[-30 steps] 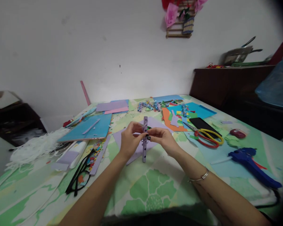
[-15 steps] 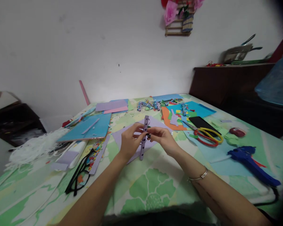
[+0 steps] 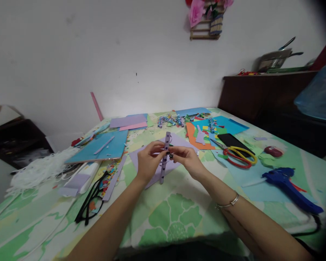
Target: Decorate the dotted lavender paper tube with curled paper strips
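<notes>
A narrow purple paper strip [image 3: 164, 170] with dark dots along it stands nearly upright between my hands. My left hand [image 3: 149, 159] pinches it from the left, around the middle. From the other side, my right hand [image 3: 188, 159] has thumb and forefinger closed at the strip's right edge. Dark spots show at the fingertips; whether they are nails or a small piece I cannot tell. Thin curved purple loops stick out beside the strip. Beneath the hands lies a purple paper sheet [image 3: 137, 163] on the green floral tablecloth [image 3: 163, 217].
Right: scissors [image 3: 239, 156], a black phone [image 3: 230, 139], a blue glue gun [image 3: 285, 185] and orange paper [image 3: 191, 136]. Left: black glasses [image 3: 91, 203], a blue folder-like sheet [image 3: 97, 148] and white string [image 3: 38, 170]. Behind: rolled patterned paper pieces [image 3: 180, 121] near the wall.
Both hands and the dotted strip have shifted very slightly left and up in view. Both hands keep the same closed pose at the strip.
</notes>
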{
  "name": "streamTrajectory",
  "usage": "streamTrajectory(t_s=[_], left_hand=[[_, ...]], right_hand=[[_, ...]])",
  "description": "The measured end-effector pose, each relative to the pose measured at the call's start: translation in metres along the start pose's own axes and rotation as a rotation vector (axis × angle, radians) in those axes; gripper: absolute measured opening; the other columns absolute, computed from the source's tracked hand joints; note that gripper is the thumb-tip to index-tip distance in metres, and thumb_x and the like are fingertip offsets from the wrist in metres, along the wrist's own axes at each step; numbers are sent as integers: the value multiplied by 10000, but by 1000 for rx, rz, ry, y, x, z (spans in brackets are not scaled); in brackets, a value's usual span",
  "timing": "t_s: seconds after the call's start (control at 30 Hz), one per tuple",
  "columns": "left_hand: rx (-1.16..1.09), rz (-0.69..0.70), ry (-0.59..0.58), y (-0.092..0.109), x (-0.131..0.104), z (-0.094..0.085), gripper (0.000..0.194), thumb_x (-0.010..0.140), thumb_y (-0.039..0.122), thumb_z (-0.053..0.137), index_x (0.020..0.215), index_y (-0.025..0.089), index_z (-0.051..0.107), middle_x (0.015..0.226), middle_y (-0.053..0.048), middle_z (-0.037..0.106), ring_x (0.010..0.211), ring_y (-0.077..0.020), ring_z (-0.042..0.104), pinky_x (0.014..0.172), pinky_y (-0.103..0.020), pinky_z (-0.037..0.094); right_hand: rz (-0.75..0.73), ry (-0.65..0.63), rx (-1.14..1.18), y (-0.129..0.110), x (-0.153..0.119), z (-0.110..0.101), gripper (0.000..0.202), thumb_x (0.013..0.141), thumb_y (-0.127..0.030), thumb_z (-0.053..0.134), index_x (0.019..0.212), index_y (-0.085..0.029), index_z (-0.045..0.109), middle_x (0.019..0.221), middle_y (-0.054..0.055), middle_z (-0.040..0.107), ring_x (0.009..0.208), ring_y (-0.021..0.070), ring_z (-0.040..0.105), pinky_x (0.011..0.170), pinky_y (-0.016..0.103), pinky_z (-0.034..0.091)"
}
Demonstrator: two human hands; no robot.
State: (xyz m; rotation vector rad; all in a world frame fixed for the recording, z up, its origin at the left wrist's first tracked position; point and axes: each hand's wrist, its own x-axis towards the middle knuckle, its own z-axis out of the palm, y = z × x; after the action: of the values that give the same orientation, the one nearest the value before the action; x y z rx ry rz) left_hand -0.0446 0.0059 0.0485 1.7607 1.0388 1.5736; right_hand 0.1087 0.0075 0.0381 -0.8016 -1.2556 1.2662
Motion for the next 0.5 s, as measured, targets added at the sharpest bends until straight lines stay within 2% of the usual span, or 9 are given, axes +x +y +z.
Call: streamTrajectory(t_s=[0.13, 0.3, 0.5], left_hand=[[-65, -50, 29, 0, 1, 2, 218, 673, 234, 732, 853, 164, 633, 812, -37, 708, 781, -190, 695, 684, -285, 574], [-43, -91, 69, -1, 1, 3, 217, 649, 246, 752, 817, 134, 670, 787, -55, 713, 747, -189, 692, 698, -299, 575], [-102, -122, 54, -3, 0, 5, 233, 650, 245, 751, 833, 123, 673, 796, -65, 718, 763, -197, 694, 702, -297, 573]], right_hand=[[-1, -9, -5, 1, 0, -1, 270, 575, -200, 733, 845, -214, 746, 810, 24, 716, 646, 119, 550, 614, 277, 433], [-1, -3, -8, -1, -1, 0, 265, 577, -208, 734, 841, -198, 746, 790, 29, 714, 626, 111, 531, 616, 276, 421], [-6, 18, -29, 2, 1, -1, 284, 578, -229, 737, 859, -194, 745, 789, 35, 715, 633, 121, 540, 627, 288, 431]])
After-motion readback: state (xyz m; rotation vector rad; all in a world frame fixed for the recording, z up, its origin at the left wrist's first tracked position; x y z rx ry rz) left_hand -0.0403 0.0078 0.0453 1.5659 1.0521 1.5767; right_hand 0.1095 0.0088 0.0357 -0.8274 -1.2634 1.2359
